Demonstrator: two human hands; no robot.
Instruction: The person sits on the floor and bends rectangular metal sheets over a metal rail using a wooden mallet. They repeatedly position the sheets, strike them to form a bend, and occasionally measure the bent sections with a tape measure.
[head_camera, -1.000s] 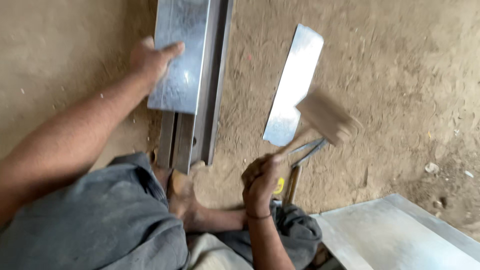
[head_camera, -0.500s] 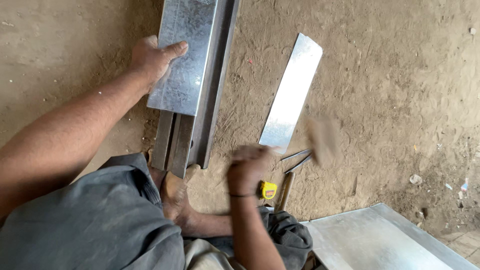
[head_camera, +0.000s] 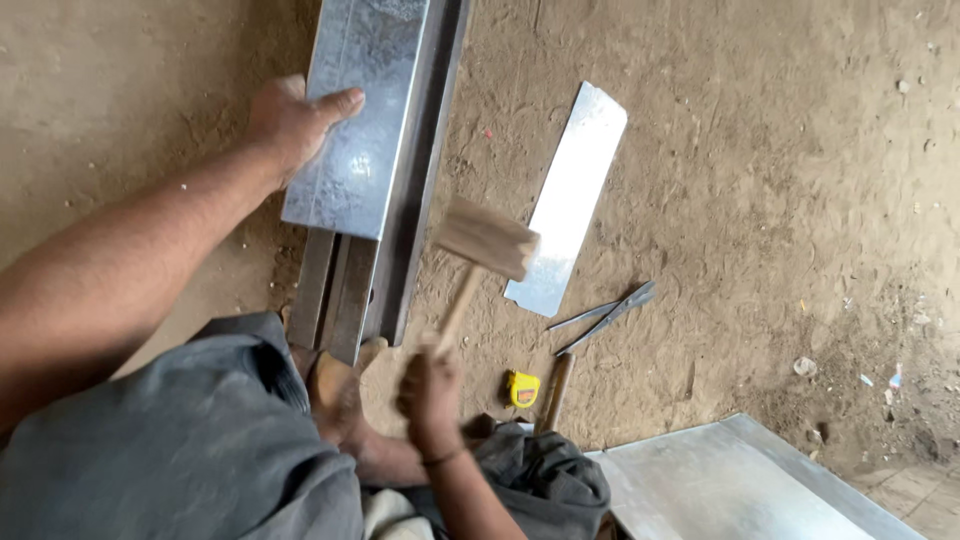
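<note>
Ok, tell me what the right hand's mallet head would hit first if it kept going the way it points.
Likely the dark steel rail beside the galvanized sheet; the wooden mallet in the right hand hangs just right of it, though depth is unclear.

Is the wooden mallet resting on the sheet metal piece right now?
No, the wooden mallet is raised in the right hand, beside the sheet metal piece that the left hand presses down.
</note>
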